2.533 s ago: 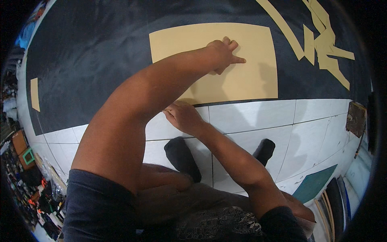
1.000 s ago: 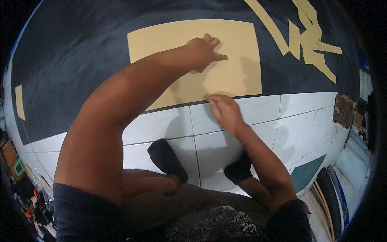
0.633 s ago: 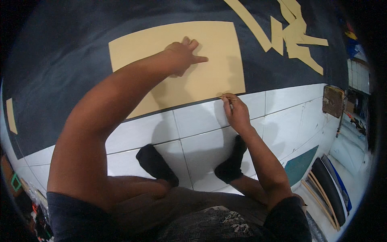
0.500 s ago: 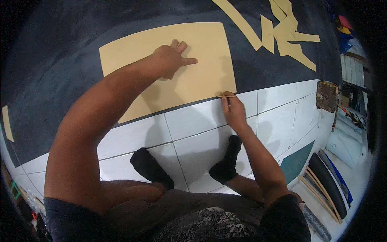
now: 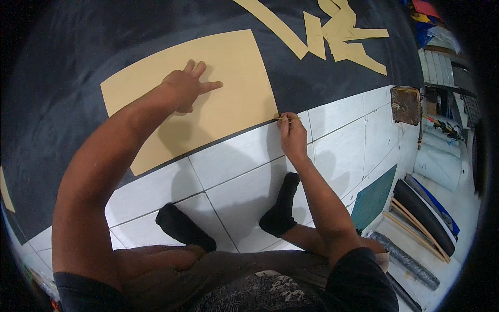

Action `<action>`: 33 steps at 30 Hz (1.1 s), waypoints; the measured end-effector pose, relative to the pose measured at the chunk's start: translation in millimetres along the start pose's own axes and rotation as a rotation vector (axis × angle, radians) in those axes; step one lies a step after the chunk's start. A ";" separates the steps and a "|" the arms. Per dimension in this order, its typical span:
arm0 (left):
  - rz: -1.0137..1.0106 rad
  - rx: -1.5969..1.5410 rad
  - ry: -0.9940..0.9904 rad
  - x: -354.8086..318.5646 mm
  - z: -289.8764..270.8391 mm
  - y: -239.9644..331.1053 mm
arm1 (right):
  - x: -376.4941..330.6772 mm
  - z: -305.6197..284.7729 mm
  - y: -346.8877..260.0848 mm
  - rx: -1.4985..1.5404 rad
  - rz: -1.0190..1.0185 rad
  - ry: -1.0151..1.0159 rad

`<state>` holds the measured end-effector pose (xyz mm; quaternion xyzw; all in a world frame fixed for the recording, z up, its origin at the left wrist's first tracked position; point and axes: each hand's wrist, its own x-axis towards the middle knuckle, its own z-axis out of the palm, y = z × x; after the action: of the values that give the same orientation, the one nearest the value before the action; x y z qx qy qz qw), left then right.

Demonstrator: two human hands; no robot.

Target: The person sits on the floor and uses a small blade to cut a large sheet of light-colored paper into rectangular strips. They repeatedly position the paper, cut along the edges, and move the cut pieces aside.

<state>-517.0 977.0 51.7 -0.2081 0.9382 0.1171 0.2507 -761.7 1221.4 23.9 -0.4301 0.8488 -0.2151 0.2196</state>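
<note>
A large tan card sheet (image 5: 234,67) with a curved far edge lies on the black sheet material (image 5: 67,125). My left hand (image 5: 184,88) rests on the card left of its middle, open, with fingers spread. At the card's near right corner my right hand (image 5: 292,131) is closed in a pinch around a thin yellow pen-like stick (image 5: 293,118). The tip of the stick points left, at the corner, where a narrow strip of black shows along the card's near edge. Whether the tip touches the material I cannot tell.
Several tan card pieces (image 5: 348,49) lie at the far right on the black material, and another tan strip (image 5: 6,190) at the left. White floor tiles (image 5: 228,171) hold my feet. A brown block (image 5: 405,105), green mat (image 5: 374,197) and rolls (image 5: 405,260) are to the right.
My right hand has slid rightward along the card's near edge to its corner, still holding the stick. My left hand keeps its place on the card; the whole view has shifted.
</note>
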 end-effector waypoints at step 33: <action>-0.015 0.010 -0.043 -4.9 3.7 -7.1 | -45.4 65.8 -85.3 0.052 -0.137 -0.262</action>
<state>-508.4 973.6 50.3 -0.2112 0.9315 0.1153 0.2727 -646.5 1201.4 26.3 -0.5057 0.7756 -0.1936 0.3244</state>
